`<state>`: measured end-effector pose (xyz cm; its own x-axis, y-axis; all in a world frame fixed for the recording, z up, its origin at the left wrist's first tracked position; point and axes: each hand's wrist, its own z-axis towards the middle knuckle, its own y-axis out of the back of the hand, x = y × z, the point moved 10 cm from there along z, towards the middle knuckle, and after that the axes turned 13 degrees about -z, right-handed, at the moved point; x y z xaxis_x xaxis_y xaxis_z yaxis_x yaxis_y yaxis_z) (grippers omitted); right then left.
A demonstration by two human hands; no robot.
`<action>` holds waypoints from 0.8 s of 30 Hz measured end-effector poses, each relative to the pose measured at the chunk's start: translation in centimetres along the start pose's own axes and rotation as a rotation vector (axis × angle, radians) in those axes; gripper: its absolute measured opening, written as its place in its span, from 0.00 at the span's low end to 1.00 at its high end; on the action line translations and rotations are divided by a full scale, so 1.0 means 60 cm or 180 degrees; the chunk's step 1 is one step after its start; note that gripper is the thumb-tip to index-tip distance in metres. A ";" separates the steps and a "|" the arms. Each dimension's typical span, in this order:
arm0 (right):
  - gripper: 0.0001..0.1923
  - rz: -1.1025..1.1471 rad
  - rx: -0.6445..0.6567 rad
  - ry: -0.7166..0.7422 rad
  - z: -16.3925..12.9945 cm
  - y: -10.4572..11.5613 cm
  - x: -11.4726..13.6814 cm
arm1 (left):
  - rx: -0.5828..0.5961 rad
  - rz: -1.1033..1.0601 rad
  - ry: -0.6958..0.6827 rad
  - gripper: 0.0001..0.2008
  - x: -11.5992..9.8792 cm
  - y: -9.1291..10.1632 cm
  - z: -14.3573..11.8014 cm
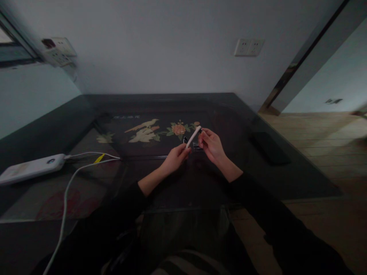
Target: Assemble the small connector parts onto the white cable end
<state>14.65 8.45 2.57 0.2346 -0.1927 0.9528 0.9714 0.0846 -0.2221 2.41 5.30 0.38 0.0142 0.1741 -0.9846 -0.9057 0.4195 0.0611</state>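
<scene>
My left hand (177,156) is closed around the lower end of a slim white pen-like stick (193,137), which tilts up to the right. Close to the stick's upper end, my right hand (211,144) has its fingers pinched together; a small dark bit shows at the fingertips, too small to name. Below and between the hands, a small dark, shiny piece (197,146) lies on the table. Another small black piece with a pale edge (185,140) shows just beside my left fingers. What exactly these pieces are I cannot make out.
The dark glossy table (172,179) bears a bird-and-flower picture (178,129). At left lies a white power bank (34,168) with a white cable (66,191) and yellow tag (99,158). A black phone-like slab (269,148) lies at right. Wall sockets (249,47) are behind.
</scene>
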 end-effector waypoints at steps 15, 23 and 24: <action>0.18 0.0019 0.0026 0.0053 -0.001 -0.003 0.007 | 0.0122 -0.0413 0.0069 0.30 -0.017 -0.012 -0.008; 0.19 -0.0053 -0.0011 -0.0005 0.001 0.001 0.001 | 0.0132 -0.0308 0.0020 0.32 -0.020 -0.012 -0.009; 0.19 -0.0056 -0.0007 0.0011 0.001 0.002 0.001 | 0.0150 -0.0259 -0.0011 0.32 -0.022 -0.013 -0.009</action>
<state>14.77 8.49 2.62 0.2175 -0.1974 0.9559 0.9754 0.0790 -0.2056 2.83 4.26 1.51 0.0883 0.1407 -0.9861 -0.8805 0.4740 -0.0112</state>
